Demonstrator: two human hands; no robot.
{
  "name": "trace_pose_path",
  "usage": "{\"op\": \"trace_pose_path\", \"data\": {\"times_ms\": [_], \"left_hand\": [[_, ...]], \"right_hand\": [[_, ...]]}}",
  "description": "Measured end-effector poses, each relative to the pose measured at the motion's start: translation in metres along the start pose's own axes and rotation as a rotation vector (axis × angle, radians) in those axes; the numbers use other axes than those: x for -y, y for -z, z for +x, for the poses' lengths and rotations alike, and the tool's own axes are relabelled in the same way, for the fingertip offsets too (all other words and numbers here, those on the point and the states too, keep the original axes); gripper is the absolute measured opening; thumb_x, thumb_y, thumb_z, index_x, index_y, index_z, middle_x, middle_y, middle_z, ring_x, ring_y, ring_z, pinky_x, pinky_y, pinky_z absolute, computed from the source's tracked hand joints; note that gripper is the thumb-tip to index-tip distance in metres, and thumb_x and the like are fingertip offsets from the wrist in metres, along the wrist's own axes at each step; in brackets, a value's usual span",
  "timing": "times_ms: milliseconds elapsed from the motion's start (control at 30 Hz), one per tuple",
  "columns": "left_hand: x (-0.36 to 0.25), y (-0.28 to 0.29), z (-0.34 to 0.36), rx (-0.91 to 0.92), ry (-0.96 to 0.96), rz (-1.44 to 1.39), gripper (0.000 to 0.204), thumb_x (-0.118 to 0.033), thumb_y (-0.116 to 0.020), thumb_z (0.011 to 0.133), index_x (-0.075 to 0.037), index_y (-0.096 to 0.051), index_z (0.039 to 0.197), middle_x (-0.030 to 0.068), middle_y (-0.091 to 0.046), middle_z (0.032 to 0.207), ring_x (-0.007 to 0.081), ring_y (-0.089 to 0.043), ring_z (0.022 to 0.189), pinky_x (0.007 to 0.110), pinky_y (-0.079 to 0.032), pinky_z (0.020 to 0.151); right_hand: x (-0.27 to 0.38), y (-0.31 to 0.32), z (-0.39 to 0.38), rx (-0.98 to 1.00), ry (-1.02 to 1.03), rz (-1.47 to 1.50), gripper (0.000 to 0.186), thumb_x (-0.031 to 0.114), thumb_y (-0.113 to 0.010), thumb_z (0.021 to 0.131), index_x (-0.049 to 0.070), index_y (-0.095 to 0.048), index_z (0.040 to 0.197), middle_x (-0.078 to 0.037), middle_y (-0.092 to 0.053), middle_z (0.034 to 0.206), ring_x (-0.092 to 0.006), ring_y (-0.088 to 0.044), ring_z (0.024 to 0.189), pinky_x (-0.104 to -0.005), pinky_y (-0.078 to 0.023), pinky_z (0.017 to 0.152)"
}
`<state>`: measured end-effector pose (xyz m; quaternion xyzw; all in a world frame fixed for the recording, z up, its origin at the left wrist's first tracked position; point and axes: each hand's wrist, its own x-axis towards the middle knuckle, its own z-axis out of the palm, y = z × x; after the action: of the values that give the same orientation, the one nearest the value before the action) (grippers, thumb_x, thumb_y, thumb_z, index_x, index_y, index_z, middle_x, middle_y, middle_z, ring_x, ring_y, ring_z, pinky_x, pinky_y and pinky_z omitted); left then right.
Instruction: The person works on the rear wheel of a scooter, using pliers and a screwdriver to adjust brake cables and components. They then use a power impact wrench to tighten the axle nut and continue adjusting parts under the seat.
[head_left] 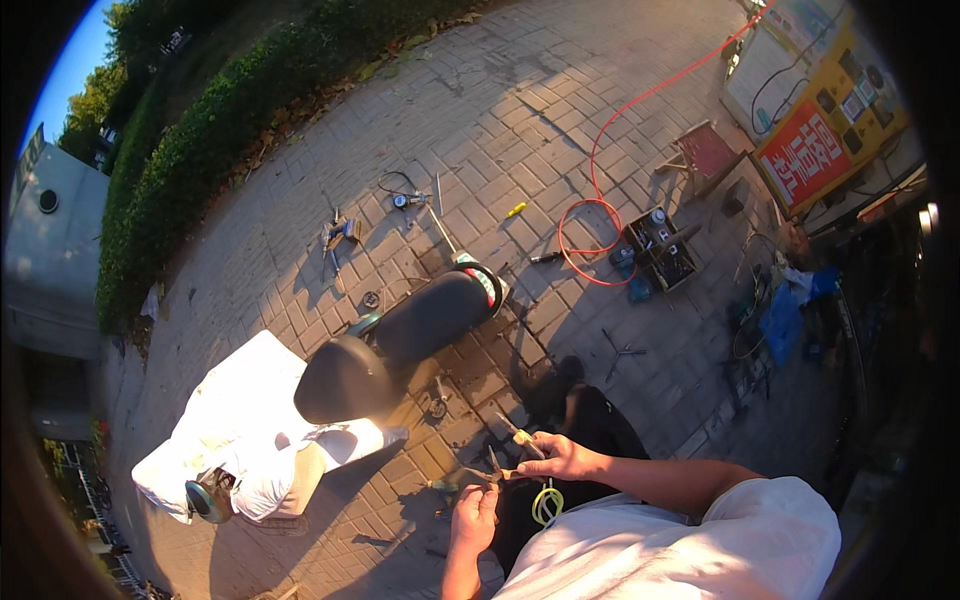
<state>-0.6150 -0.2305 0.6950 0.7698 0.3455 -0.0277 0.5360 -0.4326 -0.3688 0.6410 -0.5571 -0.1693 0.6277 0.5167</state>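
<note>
Low in the middle, my right hand (563, 458) is closed on a yellow-handled tool (522, 437) with a thin tip; its exact kind is too small to tell. Just to the left my left hand (474, 517) is closed, thumb and fingers pressed together. A thin pointed piece (493, 460) shows between the hands, and I cannot make out what the left fingers hold. Below the right hand hangs a yellow-green coil (547, 503) of tube or cord. Beyond the hands stands a scooter with a black seat (435, 315) and a white cover (230, 420) over its front.
On the brick paving (480, 130) lie a gauge (403, 200), a yellow-handled tool (516, 210) and several other tools. An open toolbox (662, 248) stands at right, with a red hose (594, 150) looping beside it. Farther right are a small stool (708, 155) and a yellow cabinet (850, 100).
</note>
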Motion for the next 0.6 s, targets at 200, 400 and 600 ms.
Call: {"op": "trace_pose_path", "data": {"times_ms": [200, 400, 600], "left_hand": [[-0.108, -0.051, 0.129, -0.037, 0.017, -0.212, 0.029, -0.026, -0.052, 0.097, 0.002, -0.062, 0.096, 0.0039, -0.055, 0.082, 0.0121, -0.055, 0.057, 0.025, -0.046, 0.050], [-0.164, -0.099, 0.245, -0.136, 0.185, -0.710, 0.021, -0.023, -0.056, 0.094, -0.003, -0.062, 0.097, 0.0003, -0.054, 0.080, 0.0077, -0.051, 0.060, 0.023, -0.044, 0.046], [-0.210, -0.118, 0.379, -0.034, 0.397, -1.115, 0.021, -0.023, -0.058, 0.093, -0.004, -0.064, 0.099, 0.0008, -0.059, 0.094, 0.0096, -0.054, 0.075, 0.026, -0.045, 0.067]], "right_hand": [[0.102, 0.106, 0.010, -0.056, 0.075, 0.302, 0.026, 0.020, -0.066, 0.088, 0.000, -0.064, 0.104, -0.004, -0.055, 0.098, -0.0089, -0.055, 0.068, -0.0219, -0.044, 0.055], [0.158, 0.181, 0.050, -0.261, 0.031, 0.335, 0.026, 0.027, -0.068, 0.086, 0.003, -0.062, 0.095, 0.001, -0.058, 0.075, -0.0067, -0.052, 0.058, -0.0227, -0.041, 0.053], [0.214, 0.274, 0.115, -0.254, -0.083, 0.468, 0.024, 0.017, -0.067, 0.087, 0.003, -0.060, 0.105, -0.004, -0.063, 0.086, -0.0116, -0.060, 0.073, -0.0242, -0.049, 0.064]]}}
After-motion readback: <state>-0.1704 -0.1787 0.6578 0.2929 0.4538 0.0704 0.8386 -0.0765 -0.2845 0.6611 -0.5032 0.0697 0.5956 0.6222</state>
